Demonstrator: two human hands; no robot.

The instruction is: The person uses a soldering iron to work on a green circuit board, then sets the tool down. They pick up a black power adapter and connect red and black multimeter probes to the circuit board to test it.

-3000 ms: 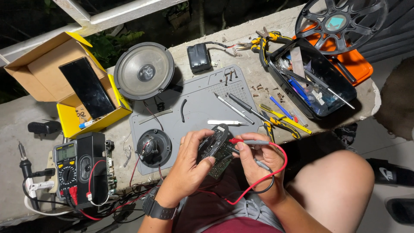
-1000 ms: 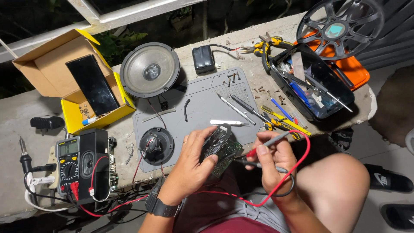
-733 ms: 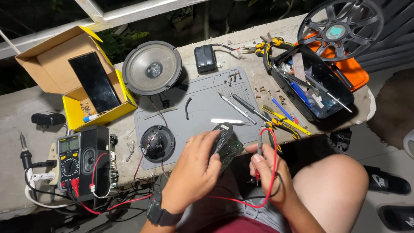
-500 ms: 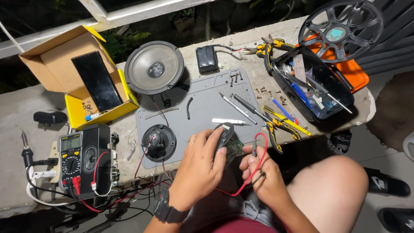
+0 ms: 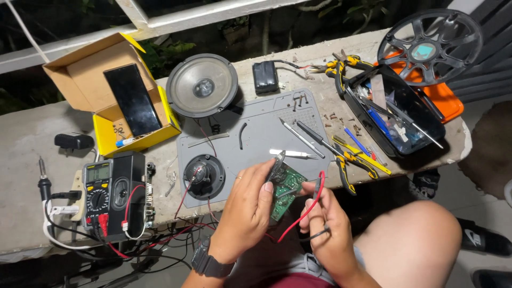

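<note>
Left hand is closed around a small green circuit board, holding it tilted just off the near edge of the grey work mat. Right hand is pinched shut on a test probe with a red lead; a black lead also runs under its fingers. The probe tip sits right at the board's right edge; can't tell if it touches.

Risks, as I judge them: the board is held in the air, not braced, so the probe could skid and bridge two joints. The red lead loops slack back toward the multimeter, far left of the mat; a tug could drag the meter or jerk the tip. A small speaker on the mat's near-left corner has thin wires by the left wrist, easy to snag. The soldering iron lies further left of the mat, beyond the meter, among cables; if hot, it could scorch them.
</note>
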